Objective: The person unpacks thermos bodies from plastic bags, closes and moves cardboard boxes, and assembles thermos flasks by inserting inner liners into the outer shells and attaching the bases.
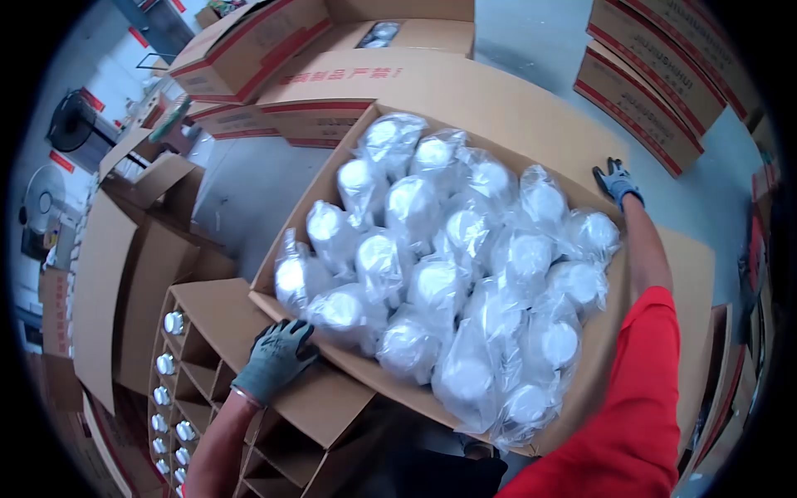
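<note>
An open cardboard box (365, 362) is full of several white round-topped items (413, 203) wrapped in clear plastic. My left hand (278, 357), in a grey-blue glove with dark fingertips, rests at the box's near left edge, above a cardboard flap, with its fingers apart. On the far right side, my right hand (618, 181), gloved the same way, is stretched out over the box's right flap, fingers spread. Neither hand holds anything that shows. Below my left hand, a carton with cardboard dividers (199, 378) holds several items with white caps (165, 363).
Stacked closed cartons (647, 100) with red stripes stand at the upper right. More boxes (249, 54) sit at the upper left. An opened empty-looking carton (104, 299) and a black fan (70, 122) are on the left. Folded cardboard (722, 398) leans at the lower right.
</note>
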The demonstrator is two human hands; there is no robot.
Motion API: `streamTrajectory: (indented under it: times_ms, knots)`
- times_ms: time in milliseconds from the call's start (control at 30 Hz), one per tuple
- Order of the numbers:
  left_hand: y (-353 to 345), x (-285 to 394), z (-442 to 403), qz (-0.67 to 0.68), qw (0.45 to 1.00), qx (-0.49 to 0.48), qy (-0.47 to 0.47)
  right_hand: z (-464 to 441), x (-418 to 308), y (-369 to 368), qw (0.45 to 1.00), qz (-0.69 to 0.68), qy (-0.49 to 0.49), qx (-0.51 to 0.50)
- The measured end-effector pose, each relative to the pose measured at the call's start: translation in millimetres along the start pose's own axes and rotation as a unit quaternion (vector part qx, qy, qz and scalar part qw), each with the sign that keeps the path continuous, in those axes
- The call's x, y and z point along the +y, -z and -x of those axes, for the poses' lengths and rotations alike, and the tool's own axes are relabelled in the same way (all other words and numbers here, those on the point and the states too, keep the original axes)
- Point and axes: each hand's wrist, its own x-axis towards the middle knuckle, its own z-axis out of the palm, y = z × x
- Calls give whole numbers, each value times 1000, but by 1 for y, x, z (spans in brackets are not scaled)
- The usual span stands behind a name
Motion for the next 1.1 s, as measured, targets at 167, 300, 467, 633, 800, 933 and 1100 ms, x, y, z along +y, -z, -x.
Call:
streamTrajectory:
  times_ms: [167, 300, 467, 633, 800, 933, 1100]
  knots:
    - [84, 78, 70, -18, 977, 210, 13, 112, -81, 57, 987, 96, 113, 69]
    - [104, 151, 211, 43, 977, 195, 72, 349, -136, 97, 810, -271, 493, 169]
    - [35, 225, 369, 144, 943, 215, 210, 642, -140, 178, 537, -390, 734, -140]
    - [-45, 218, 455, 265, 823, 396, 309, 866, -155, 108, 490, -504, 571, -424]
    - [-87, 215, 468, 446, 798, 297, 276, 898, -67, -161, 566, 153, 714, -384]
    - [-150, 239, 418, 238, 946, 18, 218, 842, -45, -124, 644, 186, 578, -465]
    - [-109, 180, 433, 432, 878, 48, 202, 812, -69, -72, 709, 122, 492, -491]
